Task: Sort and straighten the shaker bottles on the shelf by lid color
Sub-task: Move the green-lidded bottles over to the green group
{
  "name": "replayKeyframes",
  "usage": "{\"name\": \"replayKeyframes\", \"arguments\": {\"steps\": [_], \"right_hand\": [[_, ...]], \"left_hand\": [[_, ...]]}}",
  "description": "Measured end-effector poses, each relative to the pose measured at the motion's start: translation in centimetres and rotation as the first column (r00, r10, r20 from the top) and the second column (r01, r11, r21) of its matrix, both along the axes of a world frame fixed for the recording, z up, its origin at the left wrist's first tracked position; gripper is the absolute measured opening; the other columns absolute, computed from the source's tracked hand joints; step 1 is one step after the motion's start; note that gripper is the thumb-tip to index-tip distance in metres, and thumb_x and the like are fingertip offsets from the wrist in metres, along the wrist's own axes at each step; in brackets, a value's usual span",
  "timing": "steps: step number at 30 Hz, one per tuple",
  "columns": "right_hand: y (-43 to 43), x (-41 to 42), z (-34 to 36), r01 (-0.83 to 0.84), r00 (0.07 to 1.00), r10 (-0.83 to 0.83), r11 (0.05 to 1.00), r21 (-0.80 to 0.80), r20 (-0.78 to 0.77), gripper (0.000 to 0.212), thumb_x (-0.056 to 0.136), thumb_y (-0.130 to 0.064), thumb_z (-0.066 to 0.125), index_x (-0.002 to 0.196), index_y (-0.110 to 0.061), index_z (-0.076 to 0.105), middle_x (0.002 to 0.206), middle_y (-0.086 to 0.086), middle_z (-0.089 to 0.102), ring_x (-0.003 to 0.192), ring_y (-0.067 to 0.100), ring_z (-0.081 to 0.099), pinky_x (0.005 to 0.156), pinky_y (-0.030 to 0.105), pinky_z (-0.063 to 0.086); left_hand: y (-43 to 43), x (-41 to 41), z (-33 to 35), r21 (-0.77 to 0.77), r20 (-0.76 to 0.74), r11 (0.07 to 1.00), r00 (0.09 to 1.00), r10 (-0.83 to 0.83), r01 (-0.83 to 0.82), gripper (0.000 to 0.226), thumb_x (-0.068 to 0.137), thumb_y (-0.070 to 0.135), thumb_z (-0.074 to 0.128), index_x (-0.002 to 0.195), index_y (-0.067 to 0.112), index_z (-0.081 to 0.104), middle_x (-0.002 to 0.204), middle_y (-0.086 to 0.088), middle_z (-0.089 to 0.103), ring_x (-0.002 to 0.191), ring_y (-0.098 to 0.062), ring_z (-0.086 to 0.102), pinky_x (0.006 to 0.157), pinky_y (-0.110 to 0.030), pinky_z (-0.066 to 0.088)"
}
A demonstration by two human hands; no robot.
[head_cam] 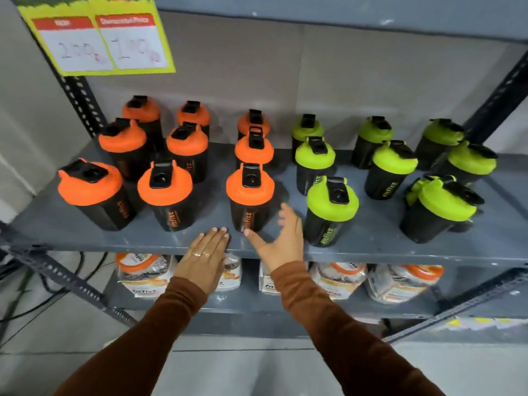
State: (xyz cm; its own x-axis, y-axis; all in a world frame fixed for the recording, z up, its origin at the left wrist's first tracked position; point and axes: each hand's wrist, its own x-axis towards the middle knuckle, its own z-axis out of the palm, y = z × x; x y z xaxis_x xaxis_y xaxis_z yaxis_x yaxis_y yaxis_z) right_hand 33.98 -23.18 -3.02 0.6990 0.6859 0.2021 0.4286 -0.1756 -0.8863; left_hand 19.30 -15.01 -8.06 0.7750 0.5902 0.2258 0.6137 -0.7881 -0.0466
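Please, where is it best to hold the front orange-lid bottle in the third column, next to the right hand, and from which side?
Probably grip the black body of the front orange-lid bottle, below the wider lid, coming from the front of the shelf. It stands upright at the front edge; the right hand is already open beside it, and neighbours stand behind.

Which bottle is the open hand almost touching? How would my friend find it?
Find the grey metal shelf holding black shaker bottles, orange lids on its left half, green on its right. Go to the front row's orange-lidded black bottle nearest the green ones. It alone has the open right hand spread beside its base, and it leads the orange column bordering the green-lidded bottles.
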Motion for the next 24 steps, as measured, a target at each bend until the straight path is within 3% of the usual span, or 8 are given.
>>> {"name": "replayKeyframes", "arguments": {"steps": [4, 6, 8, 12, 15, 20, 22, 24], "right_hand": [[-6.6, 3.5, -2.1, 0.039, 0.951, -0.086, 0.986, 0.161, 0.298, 0.028, 0.068, -0.032, 0.059, 0.094, -0.021, 0.057, 0.075, 0.005, 0.063, 0.070, 0.017, 0.056, 0.067, 0.034, 0.052], [-10.2, 7.2, -2.8, 0.084, 0.925, -0.128, 0.987, 0.137, 0.357, 0.015, 0.069, -0.030, 0.055, 0.083, -0.025, 0.052, 0.065, 0.006, 0.061, 0.066, 0.015, 0.051, 0.063, 0.032, 0.047], [-13.7, 11.7, -2.7, 0.166, 0.914, -0.196, 0.980, 0.113, 0.356, 0.012, 0.069, -0.030, 0.051, 0.078, -0.026, 0.045, 0.065, 0.012, 0.060, 0.069, 0.017, 0.048, 0.065, 0.030, 0.043], [-19.2, 21.4, 0.2, 0.369, 0.830, -0.424, 0.905, 0.212, 0.364, 0.026, 0.070, -0.024, 0.047, 0.092, -0.011, 0.052, 0.081, 0.025, 0.059, 0.083, 0.024, 0.044, 0.076, 0.032, 0.035], [-20.9, 28.0, 3.2, 0.454, 0.793, -0.491, 0.871, 0.188, 0.360, 0.056, 0.064, -0.030, 0.047, 0.104, 0.009, 0.054, 0.099, 0.033, 0.058, 0.098, 0.032, 0.046, 0.087, 0.035, 0.030], [-19.7, 34.7, 4.8, 0.149, 0.911, 0.051, 0.886, -0.440, 0.410, 0.092, 0.057, -0.025, 0.066, 0.136, 0.004, 0.030, 0.138, 0.030, 0.036, 0.129, 0.043, 0.034, 0.109, 0.041, 0.025], [-18.9, 35.6, 4.0, 0.115, 0.878, 0.181, 0.819, -0.562, 0.443, 0.098, 0.064, -0.026, 0.072, 0.142, -0.001, 0.018, 0.146, 0.025, 0.028, 0.134, 0.040, 0.028, 0.113, 0.042, 0.023], [-18.5, 35.9, 3.1, 0.156, 0.875, 0.160, 0.800, -0.579, 0.457, 0.095, 0.073, -0.023, 0.073, 0.143, -0.004, 0.013, 0.148, 0.021, 0.026, 0.135, 0.038, 0.027, 0.113, 0.041, 0.024]], "left_hand": [[-4.1, 3.7, -2.1, 0.118, 0.167, 0.977, 0.966, -0.196, 0.178, 0.043, 0.094, 0.021, 0.019, 0.128, 0.002, 0.035, 0.147, -0.017, 0.030, 0.140, -0.026, 0.014, 0.114, -0.034, 0.005], [-6.5, 7.0, -3.4, 0.159, 0.180, 0.938, 0.925, -0.334, 0.308, 0.045, 0.091, 0.018, 0.024, 0.135, 0.007, 0.027, 0.155, -0.008, -0.001, 0.142, -0.023, 0.004, 0.115, -0.035, 0.005], [-9.4, 11.1, -3.7, 0.161, 0.144, 0.903, 0.896, -0.421, 0.398, 0.051, 0.091, 0.017, 0.023, 0.141, 0.011, 0.018, 0.155, -0.005, -0.006, 0.142, -0.023, 0.004, 0.116, -0.036, 0.003], [-14.9, 20.0, -0.7, 0.078, 0.051, 0.909, 0.909, -0.414, 0.409, 0.044, 0.094, 0.023, 0.017, 0.128, 0.007, 0.040, 0.135, -0.009, 0.051, 0.128, -0.025, 0.040, 0.112, -0.034, 0.008], [-17.0, 25.7, 1.7, 0.015, -0.008, 0.942, 0.942, -0.335, 0.335, 0.052, 0.084, 0.036, 0.033, 0.120, 0.004, 0.054, 0.124, -0.011, 0.061, 0.113, -0.027, 0.058, 0.108, -0.034, 0.013], [-18.3, 30.2, 2.5, -0.200, -0.117, 0.970, 0.980, -0.163, 0.138, 0.069, 0.075, 0.054, 0.029, 0.109, 0.005, 0.064, 0.114, -0.010, 0.067, 0.103, -0.024, 0.064, 0.085, -0.039, 0.051], [-18.2, 30.5, 2.4, -0.192, -0.088, 0.976, 0.989, -0.117, 0.098, 0.065, 0.077, 0.051, 0.034, 0.111, 0.004, 0.062, 0.116, -0.013, 0.066, 0.104, -0.027, 0.063, 0.086, -0.043, 0.051], [-18.2, 30.7, 2.2, -0.236, -0.015, 0.964, 0.992, -0.128, 0.121, 0.062, 0.085, 0.046, 0.044, 0.128, 0.002, 0.046, 0.136, -0.016, 0.048, 0.125, -0.030, 0.046, 0.105, -0.044, 0.034]]}}
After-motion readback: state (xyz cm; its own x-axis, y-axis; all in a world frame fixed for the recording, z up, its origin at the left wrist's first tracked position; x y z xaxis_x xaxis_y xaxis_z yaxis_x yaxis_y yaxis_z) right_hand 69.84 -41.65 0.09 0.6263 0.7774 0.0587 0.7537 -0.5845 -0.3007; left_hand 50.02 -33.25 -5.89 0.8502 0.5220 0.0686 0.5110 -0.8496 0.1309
